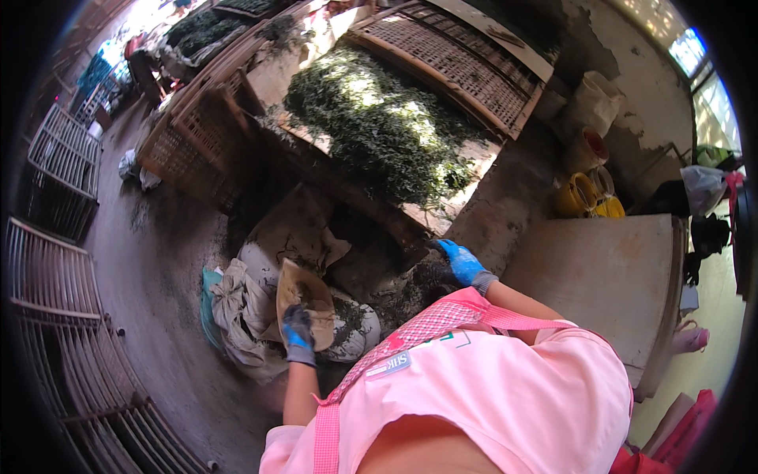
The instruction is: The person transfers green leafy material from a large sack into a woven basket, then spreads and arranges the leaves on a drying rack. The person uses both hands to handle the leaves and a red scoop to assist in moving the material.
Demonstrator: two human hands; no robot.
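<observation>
In the head view my left hand (pixel 298 335), in a blue and dark work glove, grips the near part of a tan, shallow scoop-like tray (pixel 318 317). Dark leaf bits lie inside it. My right hand (pixel 462 262), gloved the same way, is at the near corner of a wooden table; its fingertips are partly hidden, and I cannot tell whether they grip anything. A large heap of dark green leaves (pixel 379 118) covers much of the pale tabletop (pixel 435 218). Below the table, a tied whitish sack (pixel 237 296) lies left of the tray.
A woven bamboo rack (pixel 438 65) adjoins the heap. More wicker panels (pixel 189 154) stand at the left. Slatted racks (pixel 53 266) line the left rim. Stacked boards (pixel 598 284) stand at right, with yellow containers (pixel 577 198) behind them.
</observation>
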